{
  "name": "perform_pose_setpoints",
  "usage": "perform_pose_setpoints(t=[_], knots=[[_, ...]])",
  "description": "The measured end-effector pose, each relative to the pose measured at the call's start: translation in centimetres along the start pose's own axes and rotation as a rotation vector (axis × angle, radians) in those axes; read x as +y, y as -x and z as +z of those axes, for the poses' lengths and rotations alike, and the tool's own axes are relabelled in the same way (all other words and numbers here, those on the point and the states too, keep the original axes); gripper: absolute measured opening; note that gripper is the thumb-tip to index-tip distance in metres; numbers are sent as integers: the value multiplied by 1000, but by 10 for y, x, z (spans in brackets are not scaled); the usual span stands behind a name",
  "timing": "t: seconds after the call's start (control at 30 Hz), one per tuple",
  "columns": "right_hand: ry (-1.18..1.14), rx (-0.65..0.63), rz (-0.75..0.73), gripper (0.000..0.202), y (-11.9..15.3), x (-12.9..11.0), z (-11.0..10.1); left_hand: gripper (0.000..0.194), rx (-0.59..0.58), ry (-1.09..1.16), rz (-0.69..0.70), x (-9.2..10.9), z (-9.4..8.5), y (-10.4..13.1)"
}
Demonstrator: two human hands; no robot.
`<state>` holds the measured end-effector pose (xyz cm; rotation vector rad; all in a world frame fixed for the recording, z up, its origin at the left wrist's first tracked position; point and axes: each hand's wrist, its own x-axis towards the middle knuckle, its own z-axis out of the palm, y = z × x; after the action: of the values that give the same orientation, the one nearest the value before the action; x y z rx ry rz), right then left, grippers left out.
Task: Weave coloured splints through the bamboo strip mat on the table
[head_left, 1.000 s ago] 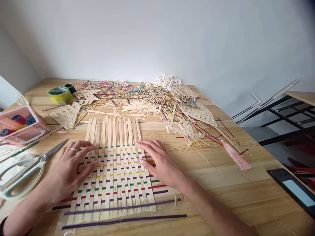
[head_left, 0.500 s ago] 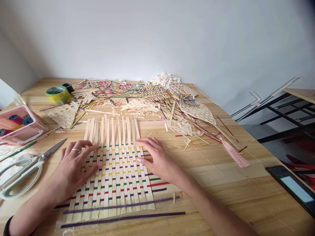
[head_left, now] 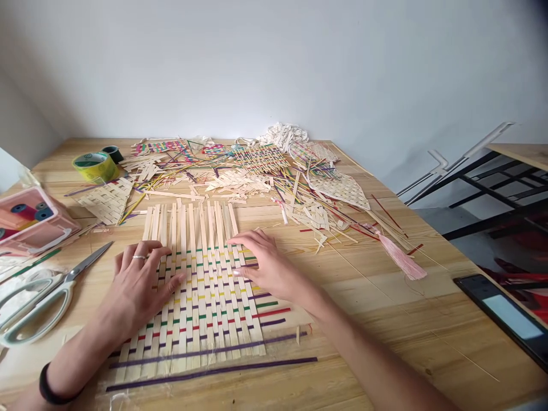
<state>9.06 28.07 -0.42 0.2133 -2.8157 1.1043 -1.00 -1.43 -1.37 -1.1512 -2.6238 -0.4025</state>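
Observation:
A half-woven mat [head_left: 201, 291] of pale upright strips crossed by thin coloured strips lies flat on the wooden table [head_left: 385, 319] in front of me. My left hand [head_left: 137, 279], with a ring on one finger, rests palm down on the mat's left side, fingers spread. On the mat's right side lies my right hand [head_left: 261, 262], its fingertips touching the pale strips near the upper woven rows. Neither hand holds anything. Two long purple strips [head_left: 214, 370] lie across the mat's near edge.
Scissors [head_left: 43, 294] lie left of my left hand. A pink box of thread spools [head_left: 29, 222] and a yellow tape roll [head_left: 94, 165] sit farther left. Loose strips and woven pieces [head_left: 265, 177] litter the back. A pink tassel [head_left: 400, 260] and a phone [head_left: 500, 311] lie right.
Both hands have slid slightly away from me along the mat, and the view has shifted a little. The mat has stayed in place.

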Motion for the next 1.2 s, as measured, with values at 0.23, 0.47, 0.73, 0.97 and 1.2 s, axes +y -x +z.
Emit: perform_pose_setpoints(t=[0.23,0.47,0.73,0.97,1.2], knots=[[-12,-4,4,49,0,-4,0,50,6,-12,-1,0,5,2],[-22,-9,19,46,-1,-4,1,53,23,0,-15,1,6,1],[-25,-9,24,43,-1,-3,2,53,0,26,-16,1,6,0],[-7,23,-22,49,4,-2,4,45,-42,92,-2,-7,0,4],[32,20,-37,51,8,-2,4,44,-100,146,-14,-12,-6,11]])
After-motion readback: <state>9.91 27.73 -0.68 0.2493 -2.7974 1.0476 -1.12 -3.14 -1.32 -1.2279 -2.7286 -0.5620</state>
